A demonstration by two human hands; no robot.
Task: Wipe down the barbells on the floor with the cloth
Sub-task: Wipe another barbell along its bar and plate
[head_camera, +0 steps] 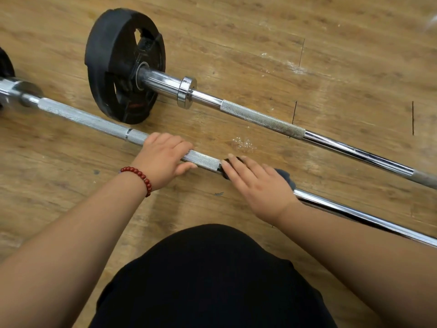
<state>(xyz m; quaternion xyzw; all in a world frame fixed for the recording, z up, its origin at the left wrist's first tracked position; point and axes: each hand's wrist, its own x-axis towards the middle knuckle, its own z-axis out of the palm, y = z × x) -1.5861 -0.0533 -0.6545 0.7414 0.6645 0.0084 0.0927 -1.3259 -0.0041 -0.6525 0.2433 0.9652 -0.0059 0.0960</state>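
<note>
**Item 1. Cloth** (pixel 285 175). Dark, and draped over the near barbell (pixel 203 159) where the knurled stretch gives way to smooth chrome, just right of the scene's centre. It is mostly hidden under my palm. Only its edges show, at my fingertips and past my knuckles.

**Item 2. Right hand** (pixel 257 185). It lies flat on the cloth with the fingers straight, pressing down and not wrapped round. I judge that a flat press reaches only the top of the bar. Folding the cloth round the shaft and running long passes along its length would do better.

**Item 3. Left hand** (pixel 165 162). The fingers are curled over the knurling with the thumb beneath, clamped on the near barbell just left of the cloth. I judge its purpose is to stop the bar rolling under the wipe.

**Item 4. Near barbell, extent.** It runs from far left to near right across the wooden floor (pixel 331 67). The knurling probably holds grime, so it wants firmer pressure than the chrome.

**Item 5. Far barbell** (pixel 262 119). It lies apart from the near one, with a black plate (pixel 123 65) and a chrome collar (pixel 186 92) at its left end. Neither hand touches it. Whether it has been wiped I cannot tell.

**Item 6. Bead bracelet** (pixel 139 177). Red, worn on my left wrist, near the bar but not touching it.
</note>
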